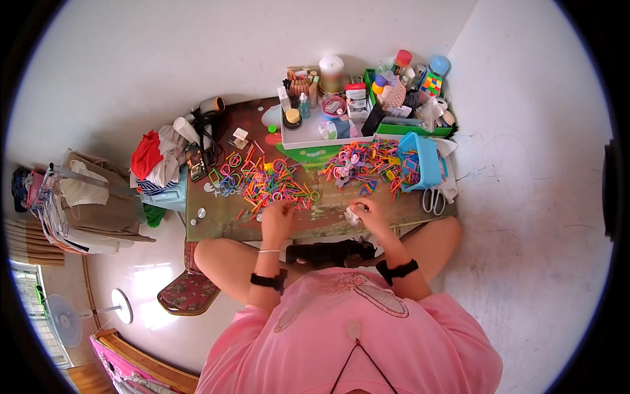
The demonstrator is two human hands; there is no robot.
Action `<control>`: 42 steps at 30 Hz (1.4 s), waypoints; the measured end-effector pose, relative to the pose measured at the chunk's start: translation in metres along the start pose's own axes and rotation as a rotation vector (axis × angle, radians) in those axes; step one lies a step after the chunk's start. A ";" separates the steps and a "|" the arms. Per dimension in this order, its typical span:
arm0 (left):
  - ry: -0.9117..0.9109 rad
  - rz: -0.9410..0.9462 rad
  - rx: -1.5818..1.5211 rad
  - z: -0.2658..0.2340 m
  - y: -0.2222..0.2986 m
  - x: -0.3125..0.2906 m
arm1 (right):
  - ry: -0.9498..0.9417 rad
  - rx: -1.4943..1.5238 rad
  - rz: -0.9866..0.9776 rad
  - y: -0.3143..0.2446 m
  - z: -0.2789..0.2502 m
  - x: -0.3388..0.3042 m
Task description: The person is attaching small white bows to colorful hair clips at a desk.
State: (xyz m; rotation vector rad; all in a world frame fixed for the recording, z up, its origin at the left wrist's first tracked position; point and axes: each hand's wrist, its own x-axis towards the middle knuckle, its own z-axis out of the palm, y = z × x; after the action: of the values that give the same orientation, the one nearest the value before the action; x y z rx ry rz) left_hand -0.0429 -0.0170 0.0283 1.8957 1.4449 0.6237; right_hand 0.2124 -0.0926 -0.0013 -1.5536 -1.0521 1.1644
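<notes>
Head view: low table (216, 226) at centre, seen from above, strewn with coloured sticks and rings. Left hand (278, 215) at the near edge, fingers curled down into the left pile (266, 180) of sticks, at 12 o'clock from the hand; whether anything was pinched, impossible to tell. Right hand (369, 213) at 3 o'clock from the left, well apart, fingers closed round a small white piece (353, 217). Right pile (367, 167) at 12 o'clock from that hand, just beside a blue basket (426, 161) tipped on its side at 3 o'clock. Scissors (432, 200) at 5 o'clock from the basket, near the table's corner. White tray (298, 139) of bottles at the far edge, green bin (413, 130) beside it. Heap of clothes (157, 157) at 9 o'clock, off the table. Black bands on both wrists.
</notes>
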 end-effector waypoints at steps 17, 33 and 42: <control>0.109 -0.054 -0.214 0.016 -0.006 0.006 | 0.217 0.606 0.660 0.025 0.020 0.077; -0.366 -0.261 -0.942 0.067 0.012 -0.008 | -0.083 -0.786 -0.380 -0.056 0.047 -0.013; -0.510 -0.386 -1.324 0.022 0.050 -0.017 | 0.157 -0.310 -0.661 -0.091 0.037 -0.030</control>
State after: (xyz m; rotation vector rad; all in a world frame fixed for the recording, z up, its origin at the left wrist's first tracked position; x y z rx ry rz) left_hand 0.0005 -0.0466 0.0515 0.6211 0.6653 0.5960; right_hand 0.1605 -0.0942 0.0877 -1.3296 -1.5326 0.4349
